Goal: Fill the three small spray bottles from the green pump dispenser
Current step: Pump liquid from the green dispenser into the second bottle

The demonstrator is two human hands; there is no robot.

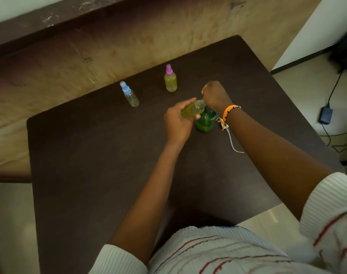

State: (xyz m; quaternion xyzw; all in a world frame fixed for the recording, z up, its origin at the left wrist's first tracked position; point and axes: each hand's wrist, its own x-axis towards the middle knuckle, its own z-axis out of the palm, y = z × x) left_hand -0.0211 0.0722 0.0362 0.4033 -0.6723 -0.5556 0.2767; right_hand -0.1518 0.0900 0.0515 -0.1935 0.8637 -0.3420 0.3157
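My left hand (178, 121) grips an uncapped small bottle (193, 108) holding yellow-green liquid, tilted with its mouth toward the pump. My right hand (215, 94) sits curled over the top of the green pump dispenser (205, 121), hiding the pump head and spout. A purple-capped spray bottle (170, 80) full of yellow-green liquid stands upright at the back. A blue-capped spray bottle (129, 94), clear and seemingly without liquid, stands to the left. A loose spray head with its thin dip tube (233, 142) lies on the table under my right wrist.
The dark brown table (89, 155) stands against a tan wall with its near edge at my body. Off the right side, a black power adapter (325, 115) and cables lie on the tiled floor.
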